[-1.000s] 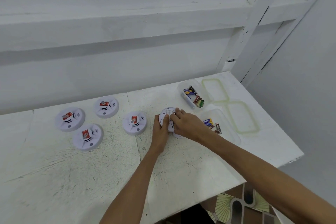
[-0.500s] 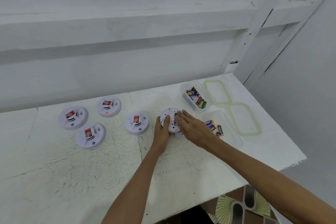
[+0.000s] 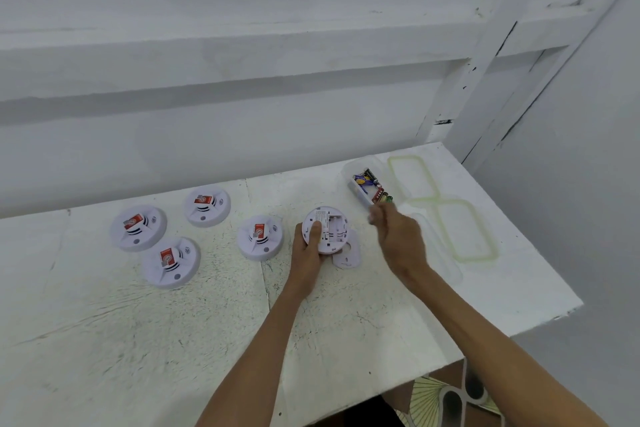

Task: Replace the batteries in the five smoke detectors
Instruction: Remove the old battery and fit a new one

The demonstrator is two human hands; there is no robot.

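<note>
One detector lies gripped in the left hand — right hand just beside.

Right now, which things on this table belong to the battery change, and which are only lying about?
For the job: opened detector, its loose cover, four closed detectors, box of batteries.
Lying about: two green-rimmed lids.

On white table: four round white plastic smoke detectors centre-left; opened white plastic detector centre, loose white cover at its lower right; clear plastic battery tub upper right.
</note>
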